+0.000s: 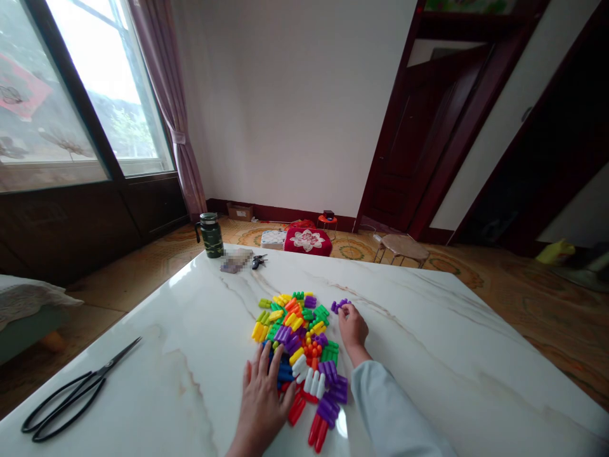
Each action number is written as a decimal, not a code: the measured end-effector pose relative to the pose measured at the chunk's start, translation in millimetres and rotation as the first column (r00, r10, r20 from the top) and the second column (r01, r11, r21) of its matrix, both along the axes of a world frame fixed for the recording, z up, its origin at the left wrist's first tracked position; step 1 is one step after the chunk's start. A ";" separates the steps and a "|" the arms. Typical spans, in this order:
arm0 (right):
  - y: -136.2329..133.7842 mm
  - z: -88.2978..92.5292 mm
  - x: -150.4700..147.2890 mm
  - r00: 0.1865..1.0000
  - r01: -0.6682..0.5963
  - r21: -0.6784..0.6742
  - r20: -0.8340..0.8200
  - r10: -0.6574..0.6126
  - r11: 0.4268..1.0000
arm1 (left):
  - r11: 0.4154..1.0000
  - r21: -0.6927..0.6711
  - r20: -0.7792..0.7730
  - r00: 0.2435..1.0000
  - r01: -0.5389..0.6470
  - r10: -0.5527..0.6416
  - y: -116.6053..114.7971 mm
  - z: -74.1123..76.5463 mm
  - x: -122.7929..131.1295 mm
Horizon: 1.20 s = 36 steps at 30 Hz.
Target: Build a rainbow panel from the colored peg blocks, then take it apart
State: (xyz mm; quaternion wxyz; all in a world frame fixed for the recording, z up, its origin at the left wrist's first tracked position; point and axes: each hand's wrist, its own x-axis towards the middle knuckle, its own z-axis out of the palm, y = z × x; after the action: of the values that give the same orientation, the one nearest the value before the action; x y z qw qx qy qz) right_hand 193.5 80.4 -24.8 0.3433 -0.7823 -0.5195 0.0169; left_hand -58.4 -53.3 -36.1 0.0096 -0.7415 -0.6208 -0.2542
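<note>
A loose pile of coloured plastic blocks (297,320) lies on the white marbled table (190,330), with green, yellow, orange, purple, blue, white and red pieces. My left hand (264,393) rests on the near left side of the pile, fingers spread over dark blue blocks (284,369). At the right of the pile my right hand (353,327) has its fingers closed on a purple block (335,306), partly hidden by the fingertips. Purple blocks (328,409) and red blocks (318,433) lie at the pile's near end.
Large black-handled scissors (90,387) lie at the table's left. Near the far left edge stand a dark green flask (210,236), a blurred item (236,261) and keys (259,261). Beyond the table are a red stool (307,241) and a round stool (403,248).
</note>
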 end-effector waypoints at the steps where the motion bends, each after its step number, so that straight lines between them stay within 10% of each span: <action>1: -0.1 -0.3 -0.2 1.000 0.004 -0.001 0.002 -0.004 1.000 | 1.000 0.002 0.001 1.000 0.000 0.000 -0.2 0.1 0.0; 36: -8.7 9.1 -9.3 0.949 -0.104 -0.290 0.258 0.182 0.951 | 1.000 -0.014 0.034 0.999 -0.004 0.005 -0.9 3.4 0.9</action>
State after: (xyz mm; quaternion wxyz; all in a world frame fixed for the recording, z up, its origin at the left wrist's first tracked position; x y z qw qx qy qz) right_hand 184.2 71.7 -15.7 0.1527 -0.7762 -0.6117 0.0019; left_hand -57.5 -54.2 -32.7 -0.0056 -0.7357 -0.6242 -0.2627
